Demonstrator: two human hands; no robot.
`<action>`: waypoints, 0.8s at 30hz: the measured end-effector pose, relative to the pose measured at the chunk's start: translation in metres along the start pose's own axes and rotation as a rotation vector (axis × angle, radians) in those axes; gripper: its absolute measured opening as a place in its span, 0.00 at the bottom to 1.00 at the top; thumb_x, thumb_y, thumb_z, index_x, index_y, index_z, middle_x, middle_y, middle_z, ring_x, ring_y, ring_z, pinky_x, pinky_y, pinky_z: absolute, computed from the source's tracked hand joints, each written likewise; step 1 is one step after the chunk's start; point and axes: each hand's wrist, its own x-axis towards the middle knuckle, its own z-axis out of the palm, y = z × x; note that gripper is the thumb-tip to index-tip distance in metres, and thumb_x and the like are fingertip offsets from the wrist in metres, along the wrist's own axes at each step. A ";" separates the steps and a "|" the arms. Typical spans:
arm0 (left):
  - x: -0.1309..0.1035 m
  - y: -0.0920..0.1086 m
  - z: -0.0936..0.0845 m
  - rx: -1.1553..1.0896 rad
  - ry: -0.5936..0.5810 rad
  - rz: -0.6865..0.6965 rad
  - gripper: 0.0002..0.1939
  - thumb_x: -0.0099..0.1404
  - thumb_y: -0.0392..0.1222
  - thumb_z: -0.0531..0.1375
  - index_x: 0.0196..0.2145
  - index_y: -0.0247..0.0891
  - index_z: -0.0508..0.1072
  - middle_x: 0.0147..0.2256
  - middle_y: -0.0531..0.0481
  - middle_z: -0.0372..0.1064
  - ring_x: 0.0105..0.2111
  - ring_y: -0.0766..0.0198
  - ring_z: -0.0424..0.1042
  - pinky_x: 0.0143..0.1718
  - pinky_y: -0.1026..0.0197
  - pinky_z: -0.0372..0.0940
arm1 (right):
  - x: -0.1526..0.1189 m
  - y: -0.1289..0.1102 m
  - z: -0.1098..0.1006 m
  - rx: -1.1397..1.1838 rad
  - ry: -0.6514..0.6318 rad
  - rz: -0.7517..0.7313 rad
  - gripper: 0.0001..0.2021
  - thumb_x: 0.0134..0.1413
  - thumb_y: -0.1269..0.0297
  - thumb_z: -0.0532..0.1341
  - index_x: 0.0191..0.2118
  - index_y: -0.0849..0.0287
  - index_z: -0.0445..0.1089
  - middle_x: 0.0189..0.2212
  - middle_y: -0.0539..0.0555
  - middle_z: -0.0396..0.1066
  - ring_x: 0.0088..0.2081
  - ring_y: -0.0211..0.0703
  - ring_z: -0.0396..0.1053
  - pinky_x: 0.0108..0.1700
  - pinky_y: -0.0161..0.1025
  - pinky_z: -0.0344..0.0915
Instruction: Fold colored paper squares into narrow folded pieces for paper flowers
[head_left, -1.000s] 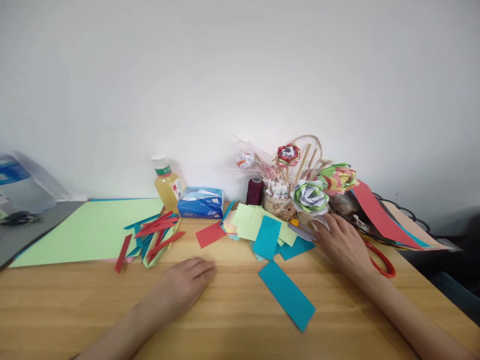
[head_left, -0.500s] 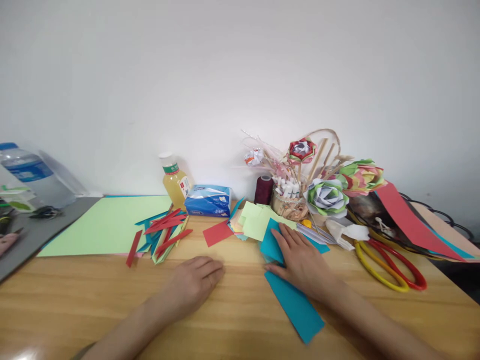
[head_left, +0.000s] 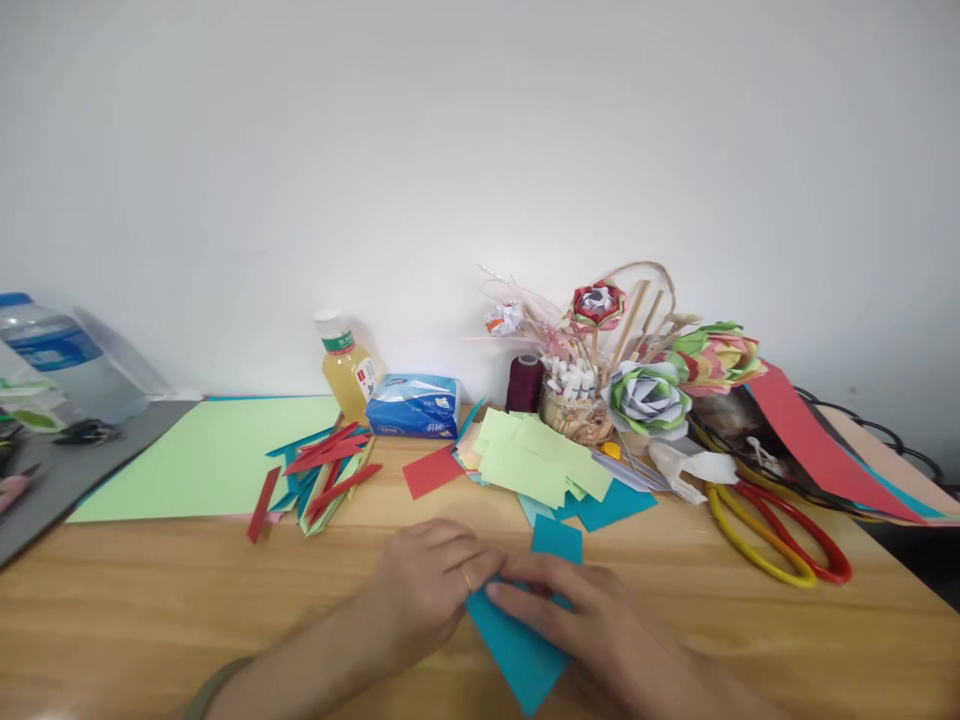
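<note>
Two pieces of teal paper point(head_left: 517, 640) lie near the table's front, partly under the hands. My left hand point(head_left: 435, 585), with a ring on one finger, has its curled fingertips on the paper's upper left corner. My right hand point(head_left: 577, 605) meets it there, with its thumb and fingers closed over the teal paper. A narrower end of teal paper sticks out above my right hand. Just behind are light green slips point(head_left: 532, 455) and more teal paper point(head_left: 616, 505). My fingertips partly hide each other.
Red and teal strips point(head_left: 330, 465) lie left beside large green sheets point(head_left: 210, 455). A juice bottle point(head_left: 349, 375), a tissue pack point(head_left: 415, 405), a thread spool point(head_left: 524, 384) and a jar point(head_left: 577, 412) with paper flowers stand behind. Scissors point(head_left: 795, 555) lie right.
My right hand has moved left and nearer, bringing teal paper off the pile. My left hand has moved right to meet it. The loose teal piece has shifted left with them.
</note>
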 end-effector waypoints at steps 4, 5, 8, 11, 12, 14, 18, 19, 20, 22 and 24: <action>-0.014 -0.013 0.006 0.157 -0.017 0.001 0.12 0.68 0.33 0.48 0.45 0.31 0.68 0.27 0.47 0.72 0.30 0.61 0.72 0.32 0.60 0.69 | -0.017 0.003 -0.003 0.121 -0.113 0.091 0.28 0.55 0.63 0.58 0.62 0.57 0.54 0.55 0.59 0.64 0.53 0.46 0.65 0.51 0.41 0.64; -0.018 -0.016 0.006 0.216 -0.048 -0.003 0.12 0.67 0.32 0.47 0.44 0.31 0.68 0.27 0.46 0.71 0.30 0.60 0.71 0.32 0.59 0.69 | -0.024 0.007 -0.005 0.145 -0.172 0.062 0.31 0.55 0.60 0.59 0.63 0.55 0.51 0.56 0.58 0.62 0.55 0.47 0.63 0.53 0.43 0.63; -0.026 -0.022 0.006 0.315 -0.202 -0.039 0.12 0.65 0.29 0.46 0.39 0.31 0.69 0.30 0.44 0.70 0.30 0.57 0.70 0.30 0.58 0.68 | -0.048 0.028 -0.011 0.099 -0.304 -0.011 0.31 0.57 0.55 0.57 0.64 0.54 0.48 0.58 0.56 0.57 0.57 0.49 0.58 0.55 0.46 0.61; -0.027 -0.020 0.008 0.357 -0.381 -0.066 0.10 0.63 0.27 0.49 0.38 0.33 0.69 0.34 0.44 0.68 0.32 0.57 0.69 0.28 0.59 0.66 | -0.070 0.050 -0.014 -0.131 -0.246 0.109 0.29 0.58 0.56 0.55 0.63 0.56 0.51 0.58 0.58 0.57 0.56 0.51 0.59 0.52 0.47 0.64; -0.026 -0.018 0.009 0.361 -0.428 -0.064 0.10 0.63 0.27 0.51 0.39 0.33 0.68 0.34 0.44 0.67 0.32 0.57 0.69 0.28 0.59 0.66 | -0.074 0.054 -0.015 -0.199 -0.192 0.131 0.27 0.59 0.58 0.55 0.62 0.57 0.54 0.57 0.59 0.59 0.55 0.51 0.61 0.52 0.48 0.65; -0.024 -0.015 0.013 0.357 -0.493 -0.043 0.09 0.62 0.27 0.54 0.40 0.33 0.68 0.34 0.46 0.66 0.32 0.58 0.68 0.27 0.60 0.64 | -0.077 0.054 -0.016 -0.310 -0.076 0.113 0.22 0.59 0.62 0.55 0.58 0.59 0.61 0.54 0.59 0.64 0.52 0.52 0.65 0.50 0.49 0.67; -0.021 -0.008 0.019 0.346 -0.568 -0.015 0.09 0.60 0.29 0.57 0.40 0.34 0.68 0.32 0.47 0.66 0.30 0.58 0.66 0.25 0.61 0.63 | -0.061 0.040 -0.015 -0.313 0.027 0.100 0.14 0.62 0.68 0.49 0.45 0.58 0.71 0.41 0.55 0.75 0.40 0.43 0.72 0.41 0.40 0.70; -0.021 -0.007 0.020 0.341 -0.586 -0.021 0.10 0.60 0.29 0.57 0.40 0.34 0.68 0.33 0.47 0.67 0.30 0.58 0.67 0.25 0.61 0.63 | -0.054 0.042 -0.015 -0.308 0.044 0.136 0.15 0.63 0.69 0.47 0.42 0.58 0.71 0.37 0.55 0.75 0.38 0.41 0.72 0.39 0.38 0.69; -0.021 -0.006 0.021 0.337 -0.601 -0.027 0.10 0.60 0.30 0.58 0.41 0.33 0.68 0.33 0.47 0.67 0.31 0.58 0.67 0.26 0.61 0.64 | -0.049 0.047 -0.016 -0.343 0.040 0.219 0.16 0.64 0.68 0.46 0.41 0.57 0.71 0.36 0.54 0.74 0.37 0.40 0.72 0.38 0.36 0.68; -0.021 -0.004 0.021 0.332 -0.621 -0.034 0.13 0.60 0.31 0.58 0.44 0.32 0.67 0.35 0.45 0.67 0.32 0.57 0.67 0.28 0.59 0.65 | -0.038 0.070 -0.017 -0.487 0.088 0.358 0.16 0.64 0.67 0.46 0.40 0.57 0.72 0.36 0.55 0.73 0.39 0.42 0.70 0.37 0.36 0.67; -0.022 -0.004 0.021 0.332 -0.627 -0.022 0.15 0.60 0.30 0.57 0.47 0.31 0.66 0.37 0.44 0.67 0.34 0.57 0.67 0.30 0.58 0.66 | -0.030 0.101 -0.020 -0.562 0.074 0.426 0.14 0.62 0.67 0.49 0.41 0.59 0.72 0.36 0.58 0.72 0.40 0.47 0.69 0.37 0.40 0.66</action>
